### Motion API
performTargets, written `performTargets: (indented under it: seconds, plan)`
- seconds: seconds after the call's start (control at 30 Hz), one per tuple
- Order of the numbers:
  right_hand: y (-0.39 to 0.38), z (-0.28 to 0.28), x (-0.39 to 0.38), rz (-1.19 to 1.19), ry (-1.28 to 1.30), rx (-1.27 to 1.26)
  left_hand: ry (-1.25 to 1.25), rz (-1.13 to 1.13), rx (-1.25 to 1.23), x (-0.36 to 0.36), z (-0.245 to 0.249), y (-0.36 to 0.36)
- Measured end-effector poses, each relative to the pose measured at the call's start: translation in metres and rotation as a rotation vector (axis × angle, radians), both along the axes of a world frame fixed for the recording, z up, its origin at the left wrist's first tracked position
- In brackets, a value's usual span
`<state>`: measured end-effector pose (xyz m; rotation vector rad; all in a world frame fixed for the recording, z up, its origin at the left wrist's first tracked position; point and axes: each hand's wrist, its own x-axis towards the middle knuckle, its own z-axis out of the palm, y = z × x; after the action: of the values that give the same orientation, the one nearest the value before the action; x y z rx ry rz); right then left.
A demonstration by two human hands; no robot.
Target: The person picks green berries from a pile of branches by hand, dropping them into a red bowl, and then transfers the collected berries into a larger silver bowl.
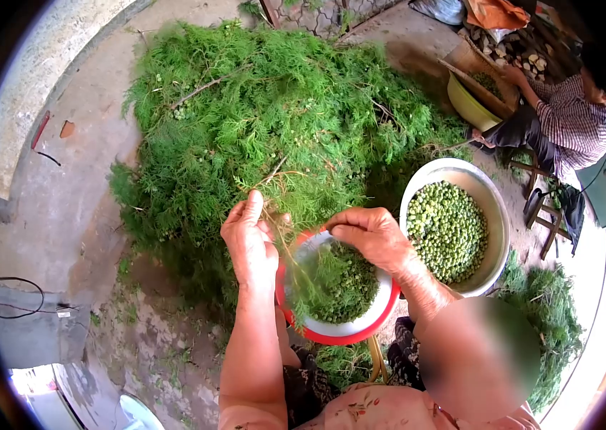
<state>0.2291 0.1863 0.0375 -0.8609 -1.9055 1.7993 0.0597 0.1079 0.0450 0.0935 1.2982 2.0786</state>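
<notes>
My left hand (249, 240) is closed round the thin stem of a feathery conifer sprig (285, 229), which droops over a white basin with a red rim (385, 304). Inside this basin lie small green cones (353, 290) mixed with bits of foliage. My right hand (371, 236) hovers above the basin's far right side, thumb and forefinger pinched together; what they grip, if anything, cannot be made out. Beyond both hands rises a big heap of cut conifer branches (246, 115).
To the right stands a large metal basin (500, 215) full of round green cones. A co-worker (568, 122) sits at the far right beside a yellow-green basin (464, 104). Near them is a wooden stool (550, 222). More branches (550, 315) lie at lower right.
</notes>
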Motion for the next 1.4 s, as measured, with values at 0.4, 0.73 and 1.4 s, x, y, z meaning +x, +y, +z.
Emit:
performTargets:
  seconds: [0.4, 0.73, 1.4]
  plan:
    - [0.016, -0.009, -0.011, -0.592, 0.247, 0.310, -0.146, -0.292, 0.048, 0.009, 0.002, 0.001]
    - [0.009, 0.010, -0.009, -0.441, 0.307, -0.061, -0.105, -0.143, 0.085, 0.009, -0.016, 0.007]
    - [-0.015, -0.002, -0.015, 0.017, -0.239, 0.164, -0.243, -0.201, 0.009, 0.015, 0.000, 0.007]
